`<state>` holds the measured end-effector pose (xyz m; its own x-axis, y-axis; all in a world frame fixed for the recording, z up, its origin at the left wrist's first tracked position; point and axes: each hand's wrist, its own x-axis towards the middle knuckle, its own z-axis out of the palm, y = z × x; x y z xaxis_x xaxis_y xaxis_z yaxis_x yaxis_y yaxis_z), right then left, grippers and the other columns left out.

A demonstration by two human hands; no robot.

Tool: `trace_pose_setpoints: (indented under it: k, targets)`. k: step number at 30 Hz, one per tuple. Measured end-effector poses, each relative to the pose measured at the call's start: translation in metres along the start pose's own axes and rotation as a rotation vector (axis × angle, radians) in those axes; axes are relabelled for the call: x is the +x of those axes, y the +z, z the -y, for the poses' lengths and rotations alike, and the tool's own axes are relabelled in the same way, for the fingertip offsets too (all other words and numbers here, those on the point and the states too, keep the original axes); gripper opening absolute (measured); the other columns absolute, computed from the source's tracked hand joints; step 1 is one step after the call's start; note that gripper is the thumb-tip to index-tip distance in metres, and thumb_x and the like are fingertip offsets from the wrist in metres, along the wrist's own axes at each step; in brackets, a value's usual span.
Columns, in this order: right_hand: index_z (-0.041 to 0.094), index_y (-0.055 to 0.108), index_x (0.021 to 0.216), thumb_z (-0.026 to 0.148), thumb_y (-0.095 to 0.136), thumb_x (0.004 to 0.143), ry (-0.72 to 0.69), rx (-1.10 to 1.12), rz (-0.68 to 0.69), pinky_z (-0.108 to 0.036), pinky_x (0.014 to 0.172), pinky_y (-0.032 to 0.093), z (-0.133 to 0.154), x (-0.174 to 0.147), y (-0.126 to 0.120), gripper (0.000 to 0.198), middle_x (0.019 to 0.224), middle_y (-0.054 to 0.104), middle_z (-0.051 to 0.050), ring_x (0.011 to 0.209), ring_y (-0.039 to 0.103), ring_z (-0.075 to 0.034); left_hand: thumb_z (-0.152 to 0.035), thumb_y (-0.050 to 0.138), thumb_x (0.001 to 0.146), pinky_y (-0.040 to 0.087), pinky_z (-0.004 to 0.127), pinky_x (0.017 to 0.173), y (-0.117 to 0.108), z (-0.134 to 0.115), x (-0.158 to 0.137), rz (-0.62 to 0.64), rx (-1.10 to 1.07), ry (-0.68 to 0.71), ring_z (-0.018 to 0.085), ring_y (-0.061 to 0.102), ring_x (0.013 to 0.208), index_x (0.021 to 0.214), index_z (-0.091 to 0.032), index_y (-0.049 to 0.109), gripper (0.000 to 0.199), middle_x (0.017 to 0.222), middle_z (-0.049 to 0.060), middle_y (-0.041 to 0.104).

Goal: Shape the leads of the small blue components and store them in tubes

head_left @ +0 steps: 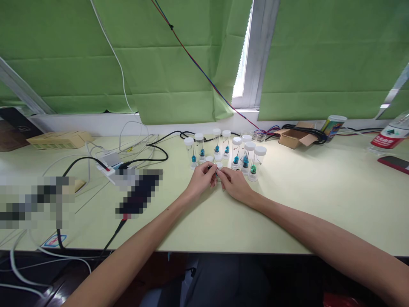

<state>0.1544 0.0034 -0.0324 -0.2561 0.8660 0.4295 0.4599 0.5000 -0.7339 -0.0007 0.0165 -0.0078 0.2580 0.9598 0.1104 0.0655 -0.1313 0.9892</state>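
My left hand (203, 175) and my right hand (232, 181) meet over the middle of the table, thumbs and fingertips pinched close together. Between them is something small and dark, mostly hidden by the fingers, whose kind I cannot make out. Just beyond the hands stand several clear tubes with white caps, each holding a small blue piece on a thin stem, such as the tube (235, 152) behind my right hand. A tube with a green piece (253, 169) stands nearest to the right hand. White caps (218, 157) lie between the hands and the tubes.
Left of my arms are a white power strip (116, 170) with plugs and tangled cables, and a blurred dark device (140, 192). At the back right sit an open cardboard box (295, 136), a can (334, 127) and a bottle (390, 133). A phone (394, 164) lies far right.
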Motion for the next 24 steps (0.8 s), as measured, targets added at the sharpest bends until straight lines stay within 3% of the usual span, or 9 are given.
trace_pose_setpoints:
  k: [8, 24]
  targets:
    - [0.022, 0.058, 0.093, 0.039, 0.043, 0.102, 0.035, 0.02, -0.009, -0.026, 0.06, 0.039, 0.001, -0.0001, -0.0001, 0.025, 0.054, 0.058, 0.006, 0.05, 0.053, -0.014, -0.051, 0.065, 0.085, 0.04, 0.026, 0.049, -0.0012, -0.001, 0.0, -0.011, 0.017, 0.006, 0.01, 0.048, 0.045, 0.077, -0.019, 0.058, 0.034, 0.06, -0.001, 0.058]
    - [0.021, 0.058, 0.083, 0.035, 0.042, 0.102, 0.015, -0.004, 0.019, -0.027, 0.061, 0.038, 0.0013, 0.0008, -0.001, 0.028, 0.054, 0.057, 0.005, 0.051, 0.052, -0.014, -0.049, 0.062, 0.088, 0.04, 0.025, 0.049, -0.0028, 0.0039, 0.0005, -0.004, 0.06, 0.008, 0.01, 0.049, 0.046, 0.08, -0.019, 0.059, 0.031, 0.059, -0.001, 0.058]
